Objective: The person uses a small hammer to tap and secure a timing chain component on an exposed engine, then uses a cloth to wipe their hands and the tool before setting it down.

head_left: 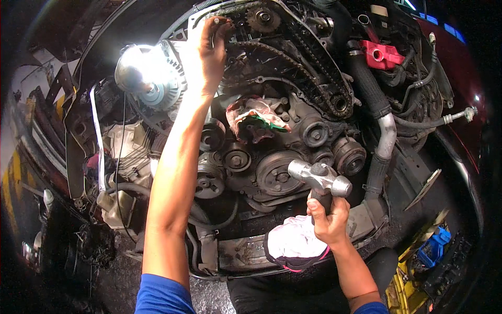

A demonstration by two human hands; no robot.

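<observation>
My right hand (330, 222) grips a hammer (332, 183) by its dark handle, with the silvery metal head raised in front of the lower engine pulleys. My left hand (212, 57) reaches far up to the top left of the opened engine (293, 112). Its fingers are curled together at the edge of the timing area; a small pale tip shows by them, but what they hold is mostly hidden. Right of that hand are a toothed sprocket (263, 19) and a timing chain (308, 70) running along a dark curved guide.
A bright work lamp (138, 70) glares beside my left forearm. A crumpled pinkish rag (256, 115) sits in the engine's middle; a pale cloth (293, 238) lies near my lap. Large pulleys (280, 172), a thick hose (368, 83) and a red part (381, 55) surround the work.
</observation>
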